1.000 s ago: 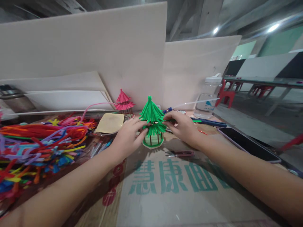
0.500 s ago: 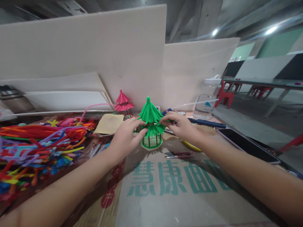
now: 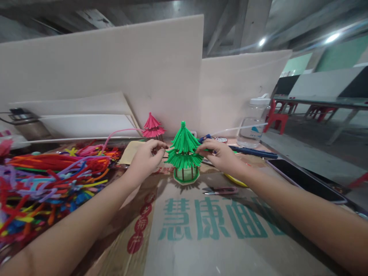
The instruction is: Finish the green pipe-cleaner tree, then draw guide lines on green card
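A green two-tiered model pavilion (image 3: 185, 155), made of fuzzy pipe cleaners, stands upright on the cardboard in the middle. Brown posts rise from its pale base, which has a green rim. My left hand (image 3: 148, 155) is just left of the roof, fingers curled, thumb and forefinger apart, a small gap from it. At the roof's right edge, between the two tiers, my right hand (image 3: 217, 153) has thumb and fingertips closed on the green strands. Thread snips (image 3: 220, 190) lie in front of the pavilion, slightly right.
A smaller pink pavilion (image 3: 151, 126) stands behind. Loose coloured pipe cleaners (image 3: 57, 172) are heaped at left, beside a yellow paper pad (image 3: 130, 150). A water bottle (image 3: 250, 126), a phone (image 3: 304, 180) and a dark blue tool (image 3: 254, 152) lie right. White boards (image 3: 143, 76) stand behind.
My left hand has come off the roof and moved slightly left. My right hand stays at the roof's right edge. The whole view has shifted a little.
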The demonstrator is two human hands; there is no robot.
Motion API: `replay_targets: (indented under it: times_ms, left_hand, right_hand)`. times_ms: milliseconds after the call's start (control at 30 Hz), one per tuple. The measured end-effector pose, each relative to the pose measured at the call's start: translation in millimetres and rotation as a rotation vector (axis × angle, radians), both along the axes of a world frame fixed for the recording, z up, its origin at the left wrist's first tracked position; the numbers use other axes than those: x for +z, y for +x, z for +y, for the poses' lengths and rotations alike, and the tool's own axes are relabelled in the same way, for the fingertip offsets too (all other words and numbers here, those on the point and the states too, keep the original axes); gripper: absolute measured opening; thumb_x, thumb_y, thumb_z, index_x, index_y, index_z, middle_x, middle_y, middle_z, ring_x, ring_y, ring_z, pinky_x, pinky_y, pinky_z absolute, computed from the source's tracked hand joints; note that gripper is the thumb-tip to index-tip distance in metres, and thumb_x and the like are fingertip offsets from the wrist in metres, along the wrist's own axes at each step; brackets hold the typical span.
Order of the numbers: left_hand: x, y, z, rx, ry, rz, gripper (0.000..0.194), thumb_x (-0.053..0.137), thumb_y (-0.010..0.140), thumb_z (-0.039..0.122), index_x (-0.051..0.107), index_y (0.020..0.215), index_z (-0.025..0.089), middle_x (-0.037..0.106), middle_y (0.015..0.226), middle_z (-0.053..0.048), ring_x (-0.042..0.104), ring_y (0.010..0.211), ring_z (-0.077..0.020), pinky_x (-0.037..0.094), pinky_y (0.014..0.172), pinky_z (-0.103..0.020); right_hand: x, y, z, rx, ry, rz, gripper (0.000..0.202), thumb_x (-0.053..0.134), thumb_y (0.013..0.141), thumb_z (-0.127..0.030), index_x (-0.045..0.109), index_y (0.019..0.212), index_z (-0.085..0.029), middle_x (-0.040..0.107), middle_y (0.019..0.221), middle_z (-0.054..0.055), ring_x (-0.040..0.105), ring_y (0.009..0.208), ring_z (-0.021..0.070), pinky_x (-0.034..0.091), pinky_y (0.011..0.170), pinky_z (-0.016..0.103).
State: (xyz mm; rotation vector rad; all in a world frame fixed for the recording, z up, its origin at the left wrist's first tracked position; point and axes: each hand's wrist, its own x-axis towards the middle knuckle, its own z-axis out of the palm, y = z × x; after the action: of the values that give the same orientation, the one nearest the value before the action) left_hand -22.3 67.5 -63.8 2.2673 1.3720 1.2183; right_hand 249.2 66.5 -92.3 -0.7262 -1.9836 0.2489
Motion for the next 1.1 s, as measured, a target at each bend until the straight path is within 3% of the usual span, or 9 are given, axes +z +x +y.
replay_targets:
  times_ms: [167, 300, 500, 700, 933, 1100]
  left_hand:
    - [-8.5, -7, 16, -0.049, -0.141, -0.021, 0.039, 0.053, 0.081, 0.051, 0.07, 0.089, 0.017, 0.074, 0.084, -0.006, 0.068, 0.082, -0.024, 0.05, 0.073, -0.032]
    - [-6.4, -5, 13, -0.069, -0.189, 0.021, 0.045, 0.057, 0.077, 0.06, 0.07, 0.081, 0.018, 0.07, 0.074, -0.003, 0.063, 0.07, -0.0205, 0.046, 0.064, -0.029]
    - [1.2, -2, 5, -0.094, -0.214, 0.085, 0.043, 0.056, 0.078, 0.061, 0.063, 0.064, 0.021, 0.054, 0.055, 0.002, 0.053, 0.059, -0.0168, 0.039, 0.056, -0.026]
    - [2.1, -2, 3, -0.089, -0.215, 0.115, 0.044, 0.054, 0.08, 0.061, 0.063, 0.063, 0.021, 0.051, 0.053, 0.002, 0.053, 0.061, -0.018, 0.039, 0.057, -0.027]
    - [0.2, -4, 6, -0.084, -0.199, 0.119, 0.046, 0.055, 0.082, 0.063, 0.066, 0.068, 0.02, 0.06, 0.058, 0.0, 0.058, 0.065, -0.0193, 0.042, 0.059, -0.027]
    - [-2.9, -4, 8, -0.086, -0.177, 0.092, 0.054, 0.053, 0.084, 0.065, 0.075, 0.097, 0.017, 0.077, 0.091, -0.006, 0.067, 0.081, -0.0234, 0.051, 0.071, -0.031]
  right_hand:
    - [-2.2, 2, 4, -0.008, -0.01, 0.002, 0.02, 0.06, 0.088, -0.009, 0.077, 0.088, -0.02, 0.072, 0.089, 0.006, 0.066, 0.082, 0.0183, 0.051, 0.075, 0.03]
    - [-3.8, 4, 8, -0.014, -0.006, 0.007, 0.021, 0.059, 0.088, -0.009, 0.077, 0.087, -0.019, 0.073, 0.089, 0.007, 0.068, 0.083, 0.0189, 0.052, 0.076, 0.031]
    - [-2.6, 7, 9, -0.02, -0.003, 0.001, 0.022, 0.058, 0.086, -0.007, 0.076, 0.086, -0.019, 0.073, 0.089, 0.006, 0.068, 0.083, 0.0185, 0.053, 0.076, 0.03]
    - [-0.7, 6, 7, -0.018, -0.002, -0.014, 0.022, 0.058, 0.086, -0.008, 0.076, 0.085, -0.019, 0.073, 0.089, 0.006, 0.068, 0.083, 0.0186, 0.053, 0.077, 0.031]
    - [0.3, 5, 6, -0.029, 0.004, -0.037, 0.023, 0.058, 0.087, -0.006, 0.078, 0.087, -0.019, 0.074, 0.089, 0.007, 0.067, 0.082, 0.018, 0.052, 0.075, 0.03]
    - [-0.8, 4, 6, -0.045, 0.016, -0.055, 0.02, 0.06, 0.088, -0.007, 0.077, 0.088, -0.018, 0.074, 0.089, 0.007, 0.068, 0.084, 0.0181, 0.051, 0.076, 0.029]
